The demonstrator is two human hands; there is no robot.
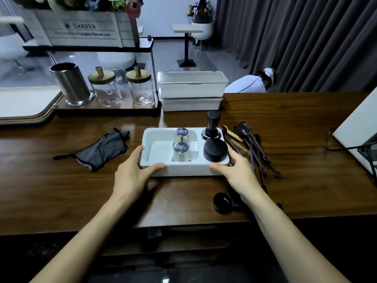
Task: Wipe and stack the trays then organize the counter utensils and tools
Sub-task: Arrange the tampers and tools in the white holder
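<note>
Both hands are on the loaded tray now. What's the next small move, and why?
Probably lift the white tray slightly, kept level. The left hand and right hand grip its near corners; two metal cups and a tamper stand inside and could tip. Wooden spoons lie close beside the right hand, so sliding rightward might scatter them.
</note>
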